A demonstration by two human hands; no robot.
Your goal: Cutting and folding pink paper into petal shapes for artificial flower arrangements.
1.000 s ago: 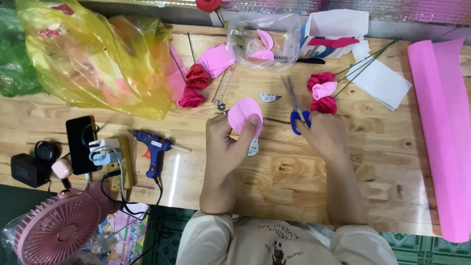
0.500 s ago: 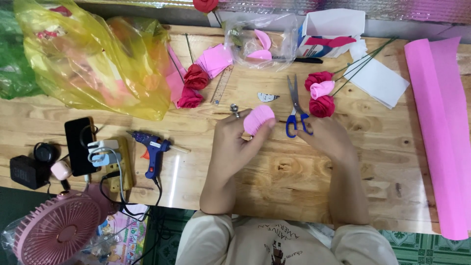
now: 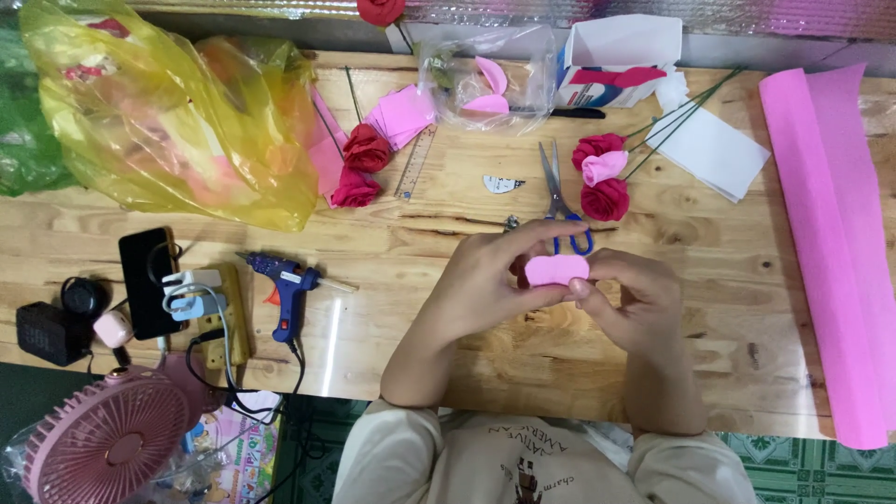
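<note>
Head view shows both hands meeting over the wooden table, near the middle. Left hand and right hand pinch a pink paper piece between fingertips, one at each end. Blue-handled scissors lie just beyond it; a blue glue gun lies to the left.

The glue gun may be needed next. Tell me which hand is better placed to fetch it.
Left, probably. The left hand lies on the side of the blue glue gun; the right hand is farther off and also pinches the pink petal, so it could hold that alone.
</note>
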